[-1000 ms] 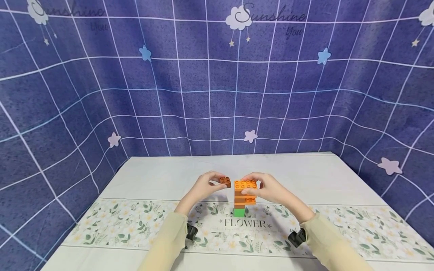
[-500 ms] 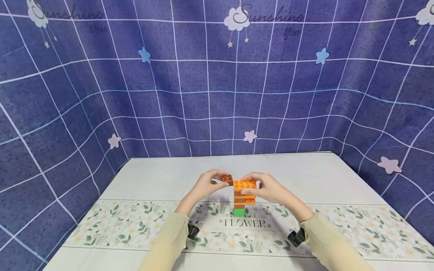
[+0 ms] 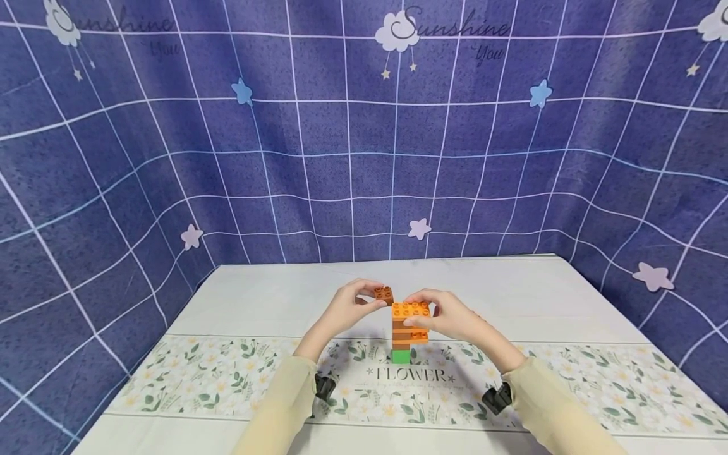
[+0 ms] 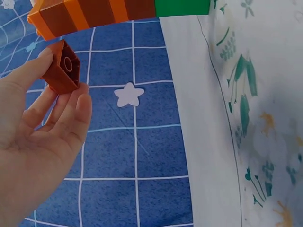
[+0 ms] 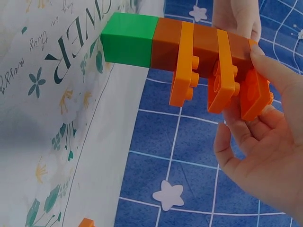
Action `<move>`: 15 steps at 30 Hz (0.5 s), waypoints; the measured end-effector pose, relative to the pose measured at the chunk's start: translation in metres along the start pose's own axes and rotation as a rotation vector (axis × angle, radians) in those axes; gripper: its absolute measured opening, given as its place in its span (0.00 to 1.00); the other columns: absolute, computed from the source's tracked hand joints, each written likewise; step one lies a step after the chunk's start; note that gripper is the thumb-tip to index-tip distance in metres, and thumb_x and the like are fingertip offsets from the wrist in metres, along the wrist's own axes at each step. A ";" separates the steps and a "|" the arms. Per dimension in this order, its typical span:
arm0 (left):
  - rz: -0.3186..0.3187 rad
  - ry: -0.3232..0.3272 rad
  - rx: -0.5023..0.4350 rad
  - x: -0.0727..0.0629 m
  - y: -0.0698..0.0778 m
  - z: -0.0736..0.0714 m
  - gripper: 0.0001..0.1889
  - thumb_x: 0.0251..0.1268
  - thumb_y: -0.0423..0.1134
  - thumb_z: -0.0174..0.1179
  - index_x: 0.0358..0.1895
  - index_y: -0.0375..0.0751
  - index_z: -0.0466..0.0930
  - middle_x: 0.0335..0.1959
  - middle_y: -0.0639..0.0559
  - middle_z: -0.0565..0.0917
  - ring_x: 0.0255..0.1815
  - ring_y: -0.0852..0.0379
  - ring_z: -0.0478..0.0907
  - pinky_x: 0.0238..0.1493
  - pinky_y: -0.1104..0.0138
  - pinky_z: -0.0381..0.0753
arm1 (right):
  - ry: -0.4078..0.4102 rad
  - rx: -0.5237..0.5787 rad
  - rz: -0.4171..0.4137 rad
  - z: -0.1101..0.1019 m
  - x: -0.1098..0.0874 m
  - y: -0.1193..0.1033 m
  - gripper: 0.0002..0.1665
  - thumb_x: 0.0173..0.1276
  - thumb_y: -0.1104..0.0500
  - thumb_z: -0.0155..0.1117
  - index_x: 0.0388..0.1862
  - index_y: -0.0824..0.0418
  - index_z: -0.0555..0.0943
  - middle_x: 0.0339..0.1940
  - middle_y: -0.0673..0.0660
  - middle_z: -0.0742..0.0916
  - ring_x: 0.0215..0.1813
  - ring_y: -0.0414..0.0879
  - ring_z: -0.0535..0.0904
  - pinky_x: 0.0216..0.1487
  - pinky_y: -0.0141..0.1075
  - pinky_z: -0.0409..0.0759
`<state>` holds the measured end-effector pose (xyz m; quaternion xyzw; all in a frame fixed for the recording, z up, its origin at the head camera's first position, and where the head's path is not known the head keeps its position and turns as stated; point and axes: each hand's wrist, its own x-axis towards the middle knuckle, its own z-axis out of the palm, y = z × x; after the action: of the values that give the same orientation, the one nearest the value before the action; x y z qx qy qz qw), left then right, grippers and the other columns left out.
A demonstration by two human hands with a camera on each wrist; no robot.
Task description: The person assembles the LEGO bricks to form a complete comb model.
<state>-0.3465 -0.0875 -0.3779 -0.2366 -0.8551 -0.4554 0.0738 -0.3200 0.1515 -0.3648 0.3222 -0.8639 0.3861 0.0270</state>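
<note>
In the head view a brick tower stands on the table: a green brick at the bottom, then brown bricks alternating with flat orange plates. The plates jut out to the right, as the right wrist view also shows. My right hand pinches the topmost orange plate between thumb and fingers. In my left hand, thumb and fingertips pinch a loose brown two-by-two brick. That brick is held up just left of the tower's top, studs upward. Its hollow underside shows in the left wrist view.
A white tablecloth with a floral band and the word FLOWER covers the table. Behind it hangs a blue gridded curtain. A bit of an orange piece shows at the right wrist view's bottom edge.
My left hand has moved the brown brick slightly up and to the right, closer to the tower's top. The right hand keeps its hold on the top plate.
</note>
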 end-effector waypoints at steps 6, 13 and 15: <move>0.014 0.011 -0.013 0.000 0.004 -0.001 0.20 0.59 0.44 0.64 0.55 0.44 0.78 0.48 0.51 0.81 0.48 0.54 0.79 0.47 0.68 0.79 | -0.013 0.004 0.012 -0.001 0.000 -0.002 0.26 0.61 0.47 0.66 0.54 0.59 0.78 0.52 0.58 0.83 0.19 0.36 0.66 0.23 0.30 0.72; 0.038 0.020 -0.030 -0.003 0.012 -0.001 0.20 0.59 0.45 0.64 0.55 0.45 0.78 0.49 0.52 0.81 0.49 0.54 0.79 0.48 0.66 0.79 | -0.024 -0.001 0.021 -0.001 0.000 -0.002 0.26 0.61 0.47 0.66 0.54 0.58 0.78 0.53 0.58 0.83 0.19 0.36 0.67 0.23 0.30 0.73; 0.046 0.022 -0.035 -0.003 0.015 -0.001 0.20 0.59 0.45 0.64 0.55 0.45 0.77 0.50 0.51 0.80 0.49 0.54 0.79 0.49 0.64 0.79 | -0.024 -0.001 0.021 -0.001 0.000 -0.002 0.26 0.61 0.47 0.66 0.54 0.58 0.78 0.52 0.58 0.83 0.19 0.36 0.66 0.23 0.30 0.72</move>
<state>-0.3365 -0.0826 -0.3671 -0.2526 -0.8404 -0.4711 0.0893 -0.3193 0.1507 -0.3630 0.3175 -0.8677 0.3822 0.0129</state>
